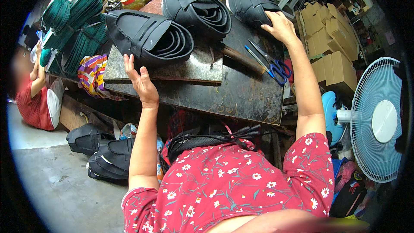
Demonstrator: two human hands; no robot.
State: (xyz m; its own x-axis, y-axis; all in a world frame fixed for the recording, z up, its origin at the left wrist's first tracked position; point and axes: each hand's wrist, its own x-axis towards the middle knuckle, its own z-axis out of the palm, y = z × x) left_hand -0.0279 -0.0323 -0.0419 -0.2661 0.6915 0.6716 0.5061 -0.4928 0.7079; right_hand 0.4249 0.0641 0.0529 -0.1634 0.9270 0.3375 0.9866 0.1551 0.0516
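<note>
Several stacks of black leather shoe uppers, nested in one another, lie across the workbench. My left hand (141,84) is raised at the near edge of the left stack of uppers (138,36), open, with its fingers spread and nothing in them. A middle stack of uppers (194,6) sits farther back. On the right, my right hand (281,26) rests against another stack of uppers (252,2), fingers stretched over its near end and thumb apart. A grey stone slab (189,74) lies under the left stack.
Blue-handled scissors (278,69) and a blue pen (256,58) lie on the dark bench (241,99). Green cord bundles (75,30) and jars (131,0) stand at the back left. A fan (379,121) and cardboard boxes (334,34) are right; another person (39,99) sits left.
</note>
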